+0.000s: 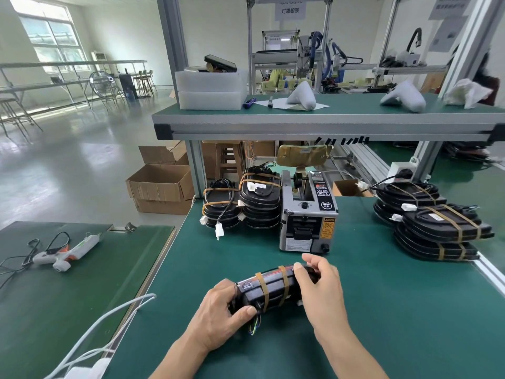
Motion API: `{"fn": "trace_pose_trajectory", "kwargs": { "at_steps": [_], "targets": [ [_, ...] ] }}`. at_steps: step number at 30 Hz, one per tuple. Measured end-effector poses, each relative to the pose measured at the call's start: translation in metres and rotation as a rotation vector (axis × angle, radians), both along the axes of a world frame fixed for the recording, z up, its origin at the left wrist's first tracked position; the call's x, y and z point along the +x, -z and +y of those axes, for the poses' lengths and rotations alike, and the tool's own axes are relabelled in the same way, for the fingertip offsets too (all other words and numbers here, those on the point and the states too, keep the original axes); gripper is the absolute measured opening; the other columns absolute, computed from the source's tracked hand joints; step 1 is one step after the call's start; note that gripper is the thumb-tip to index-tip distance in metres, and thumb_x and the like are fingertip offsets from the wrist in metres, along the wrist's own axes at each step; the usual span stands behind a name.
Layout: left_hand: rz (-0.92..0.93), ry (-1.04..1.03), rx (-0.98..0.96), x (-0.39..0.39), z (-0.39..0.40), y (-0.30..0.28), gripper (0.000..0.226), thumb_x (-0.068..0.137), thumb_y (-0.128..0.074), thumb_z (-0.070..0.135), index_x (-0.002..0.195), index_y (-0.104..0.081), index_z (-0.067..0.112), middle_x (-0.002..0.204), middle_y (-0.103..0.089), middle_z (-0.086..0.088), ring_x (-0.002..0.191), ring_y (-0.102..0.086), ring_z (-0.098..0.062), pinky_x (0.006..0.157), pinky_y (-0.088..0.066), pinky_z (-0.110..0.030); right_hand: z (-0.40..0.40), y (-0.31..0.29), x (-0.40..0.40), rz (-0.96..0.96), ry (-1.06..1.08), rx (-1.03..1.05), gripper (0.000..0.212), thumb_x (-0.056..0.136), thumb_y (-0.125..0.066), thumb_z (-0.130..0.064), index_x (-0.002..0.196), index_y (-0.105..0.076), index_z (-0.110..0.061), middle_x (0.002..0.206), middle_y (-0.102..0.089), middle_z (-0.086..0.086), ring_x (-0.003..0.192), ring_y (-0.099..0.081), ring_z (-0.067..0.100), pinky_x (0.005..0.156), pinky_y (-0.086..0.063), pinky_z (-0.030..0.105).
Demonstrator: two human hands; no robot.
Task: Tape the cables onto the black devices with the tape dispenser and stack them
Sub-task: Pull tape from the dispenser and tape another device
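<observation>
I hold one black device on edge just above the green table, two strips of brown tape around it and its cable. My left hand grips its left end, thumb across the front, with coloured wire ends poking out below. My right hand curls over its right end. The grey tape dispenser stands just behind, its outlet facing me. Two stacks of taped devices stand left of the dispenser. Another pile of black devices with tape strips sits at the right.
The green table runs to a metal edge on the right. A shelf overhangs the back. A second green table on the left carries a white glue gun. White cables cross the gap. Cardboard boxes stand on the floor.
</observation>
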State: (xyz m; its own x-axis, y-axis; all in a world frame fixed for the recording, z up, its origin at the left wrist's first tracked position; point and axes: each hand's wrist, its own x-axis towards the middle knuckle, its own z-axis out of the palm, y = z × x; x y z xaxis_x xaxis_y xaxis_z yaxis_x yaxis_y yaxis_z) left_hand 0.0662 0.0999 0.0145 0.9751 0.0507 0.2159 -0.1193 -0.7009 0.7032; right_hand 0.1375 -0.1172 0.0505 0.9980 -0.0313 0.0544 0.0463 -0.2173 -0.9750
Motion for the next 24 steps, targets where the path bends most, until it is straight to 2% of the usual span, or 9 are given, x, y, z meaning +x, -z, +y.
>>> {"fn": "trace_pose_trajectory", "kwargs": {
  "at_steps": [3,6,8,11,13,15,18,21,24],
  "targets": [
    [-0.005,0.010,-0.009,0.000,0.000,0.001,0.103,0.082,-0.037,0.097,0.115,-0.076,0.008,0.099,-0.069,-0.007,0.088,-0.059,-0.025,0.083,-0.050,-0.045,-0.003,0.001,0.001,0.000,-0.053,-0.050,0.033,0.097,-0.063,-0.044,0.130,-0.060,-0.040,0.122,-0.050,-0.022,0.125,-0.050,0.010,0.108,-0.048,0.045],
    [-0.014,0.010,-0.024,0.001,0.001,0.003,0.098,0.081,-0.040,0.095,0.114,-0.076,0.010,0.095,-0.066,-0.006,0.086,-0.060,-0.024,0.082,-0.051,-0.046,-0.008,0.004,0.003,0.004,-0.109,-0.088,0.039,0.096,-0.061,-0.050,0.133,-0.060,-0.040,0.126,-0.054,-0.021,0.123,-0.052,0.006,0.104,-0.052,0.045],
    [-0.016,0.014,-0.027,0.001,0.001,0.004,0.100,0.081,-0.039,0.095,0.114,-0.076,0.008,0.098,-0.068,-0.007,0.088,-0.061,-0.025,0.083,-0.051,-0.046,-0.012,0.006,0.007,0.039,-0.145,-0.056,0.033,0.096,-0.064,-0.049,0.128,-0.063,-0.042,0.124,-0.061,-0.021,0.115,-0.057,-0.002,0.093,-0.058,0.036],
    [-0.022,0.016,-0.045,0.001,0.001,0.004,0.103,0.083,-0.038,0.095,0.115,-0.074,0.004,0.108,-0.071,-0.010,0.095,-0.063,-0.029,0.086,-0.050,-0.047,-0.018,0.005,0.013,0.132,-0.217,0.112,0.016,0.097,-0.066,-0.041,0.111,-0.072,-0.045,0.108,-0.071,-0.021,0.094,-0.064,-0.008,0.066,-0.061,0.026],
    [-0.015,0.018,-0.054,0.001,0.001,0.004,0.105,0.083,-0.036,0.096,0.115,-0.074,0.003,0.111,-0.071,-0.011,0.097,-0.063,-0.029,0.087,-0.050,-0.047,-0.019,0.006,0.016,0.164,-0.236,0.156,0.012,0.099,-0.065,-0.039,0.105,-0.074,-0.043,0.105,-0.072,-0.022,0.093,-0.066,-0.004,0.062,-0.058,0.023],
    [-0.013,0.024,-0.055,0.001,0.001,0.005,0.105,0.083,-0.035,0.097,0.116,-0.074,0.006,0.110,-0.071,-0.010,0.097,-0.063,-0.029,0.087,-0.050,-0.047,-0.018,0.008,0.016,0.190,-0.245,0.169,0.016,0.094,-0.066,-0.050,0.104,-0.074,-0.041,0.105,-0.074,-0.019,0.096,-0.068,0.000,0.064,-0.057,0.022],
    [-0.020,0.011,-0.093,0.001,0.002,0.007,0.100,0.084,-0.037,0.095,0.120,-0.073,0.009,0.113,-0.071,-0.010,0.104,-0.066,-0.029,0.091,-0.052,-0.048,-0.017,0.008,0.018,0.190,-0.273,0.134,0.048,0.077,-0.061,-0.073,0.103,-0.072,-0.034,0.101,-0.075,-0.012,0.093,-0.069,0.002,0.073,-0.057,0.028],
    [-0.044,0.017,-0.124,0.001,0.002,0.009,0.079,0.090,-0.041,0.088,0.134,-0.070,0.029,0.125,-0.071,0.004,0.116,-0.067,-0.020,0.098,-0.053,-0.046,-0.017,0.001,0.022,0.155,-0.312,0.018,0.053,0.074,-0.053,-0.083,0.097,-0.068,-0.037,0.097,-0.072,-0.015,0.090,-0.065,-0.002,0.080,-0.049,0.024],
    [-0.077,0.020,-0.107,0.002,0.001,0.009,0.063,0.095,-0.041,0.083,0.138,-0.065,0.044,0.131,-0.068,0.019,0.121,-0.065,-0.011,0.100,-0.053,-0.042,-0.015,-0.007,0.027,0.116,-0.295,-0.048,0.053,0.076,-0.050,-0.083,0.094,-0.065,-0.036,0.094,-0.071,-0.010,0.091,-0.064,0.008,0.088,-0.053,0.035]
  ]
}}
